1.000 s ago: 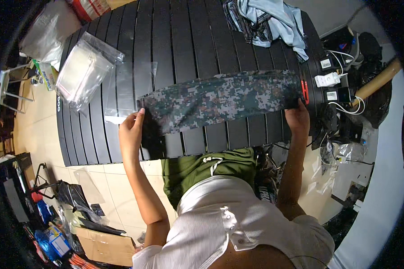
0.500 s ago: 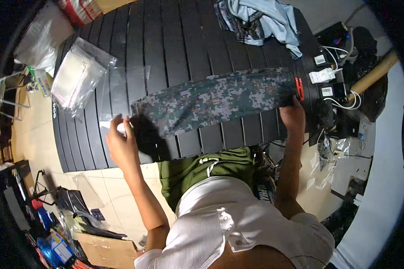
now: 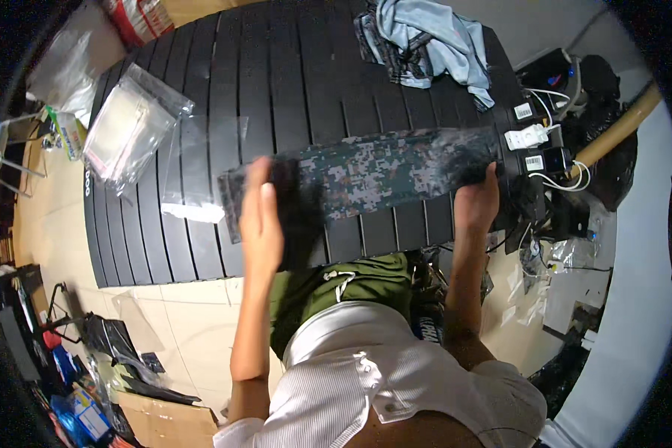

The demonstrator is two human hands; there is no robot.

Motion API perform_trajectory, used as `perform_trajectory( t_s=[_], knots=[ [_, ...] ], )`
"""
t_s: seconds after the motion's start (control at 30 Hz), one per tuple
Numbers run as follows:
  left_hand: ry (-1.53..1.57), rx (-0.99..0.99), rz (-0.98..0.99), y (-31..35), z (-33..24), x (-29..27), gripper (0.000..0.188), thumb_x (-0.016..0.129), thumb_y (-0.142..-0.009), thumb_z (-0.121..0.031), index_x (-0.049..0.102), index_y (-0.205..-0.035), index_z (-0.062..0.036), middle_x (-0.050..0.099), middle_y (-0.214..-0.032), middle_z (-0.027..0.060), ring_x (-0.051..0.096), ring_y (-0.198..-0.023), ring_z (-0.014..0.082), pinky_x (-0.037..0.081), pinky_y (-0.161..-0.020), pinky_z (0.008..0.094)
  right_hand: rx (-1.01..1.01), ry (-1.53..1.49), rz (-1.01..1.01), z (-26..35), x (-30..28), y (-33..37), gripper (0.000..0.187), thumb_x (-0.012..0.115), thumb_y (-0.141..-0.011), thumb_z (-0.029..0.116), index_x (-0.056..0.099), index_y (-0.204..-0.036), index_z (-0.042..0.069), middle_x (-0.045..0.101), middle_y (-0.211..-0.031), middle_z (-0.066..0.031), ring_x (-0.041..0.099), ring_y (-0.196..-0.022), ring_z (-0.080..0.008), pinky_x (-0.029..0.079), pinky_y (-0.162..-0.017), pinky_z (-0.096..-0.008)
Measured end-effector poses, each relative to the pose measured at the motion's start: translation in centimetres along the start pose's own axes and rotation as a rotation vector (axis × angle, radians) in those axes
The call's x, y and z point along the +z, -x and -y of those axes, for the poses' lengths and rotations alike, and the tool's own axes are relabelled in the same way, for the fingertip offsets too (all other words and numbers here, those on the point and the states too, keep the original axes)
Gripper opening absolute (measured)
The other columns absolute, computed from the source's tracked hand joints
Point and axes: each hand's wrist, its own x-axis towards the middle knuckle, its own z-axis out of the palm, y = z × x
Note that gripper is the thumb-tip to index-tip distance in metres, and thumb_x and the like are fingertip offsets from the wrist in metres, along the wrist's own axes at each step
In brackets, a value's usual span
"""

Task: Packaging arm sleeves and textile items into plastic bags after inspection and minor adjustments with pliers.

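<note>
A long folded strip of camouflage cloth [image 3: 373, 175] lies across the black slatted table in front of me. My left hand [image 3: 260, 224] is over its left part, fingers stretched out and slightly blurred, with a dark shadow beside it. At the right end, my right hand [image 3: 476, 205] grips the cloth's near edge with the thumb up. Its other fingers are mostly hidden by the dark, bunched cloth there, which is smeared by motion. A clear plastic bag [image 3: 198, 168] lies flat just left of the strip.
A stack of clear bags [image 3: 127, 131] lies at the table's left. Crumpled light-blue and dark cloth [image 3: 433, 45] sits at the far right. White plugs and cables [image 3: 529, 138] line the right edge, near a wooden pole [image 3: 620, 127]. A cardboard piece [image 3: 168, 422] is on the floor at lower left.
My left hand has moved right, from beside the cloth's left end onto it. The right end now looks bunched, and the red piece there is out of sight.
</note>
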Motion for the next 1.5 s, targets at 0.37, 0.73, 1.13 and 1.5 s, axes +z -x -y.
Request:
perform_trajectory(
  t_s=[0.37,0.73,1.13,1.5],
  knots=[
    [1.268,-0.7,0.285,-2.1,-3.6,2.4,0.019,0.056,-0.086,-0.023,0.06,-0.088,-0.0051,0.062,-0.078,0.0024,0.055,-0.066,0.0092,0.044,-0.061,0.0222,-0.612,1.294,1.234,-6.0,6.7,13.5,0.056,0.057,-0.081,0.019,0.036,-0.128,-0.003,0.026,-0.138,-0.0212,0.019,-0.129,-0.0405,0.017,-0.104,-0.0493],
    [1.206,-0.962,0.196,-0.8,4.1,-3.3,0.022,0.055,-0.086,-0.023,0.059,-0.092,-0.0018,0.064,-0.086,0.0058,0.06,-0.075,0.0136,0.048,-0.068,0.0268,-0.485,1.156,1.105,-3.5,4.4,12.1,0.057,0.058,-0.079,0.005,0.035,-0.13,-0.001,0.028,-0.139,-0.0183,0.022,-0.131,-0.0326,0.022,-0.104,-0.0384],
    [-0.227,-0.059,-0.309,1.4,0.8,-4.4,0.029,0.056,-0.082,-0.003,0.054,-0.11,0.0009,0.059,-0.096,0.0171,0.057,-0.086,0.0284,0.044,-0.076,0.0328,-0.644,1.143,1.046,-3.1,5.3,4.8,0.036,0.042,-0.082,-0.005,0.052,-0.117,0.001,0.043,-0.13,-0.0146,0.033,-0.127,-0.0305,0.027,-0.103,-0.0366],
    [-0.239,0.101,0.096,5.0,-3.8,1.3,0.031,0.057,-0.081,-0.019,0.055,-0.108,-0.0027,0.052,-0.112,0.0123,0.048,-0.103,0.0291,0.038,-0.089,0.0382,-0.344,1.072,1.224,-6.1,8.8,-3.0,0.037,0.059,-0.081,0.01,0.052,-0.117,0.009,0.051,-0.092,-0.0029,0.046,-0.092,-0.0148,0.037,-0.086,-0.0265]
  ],
)
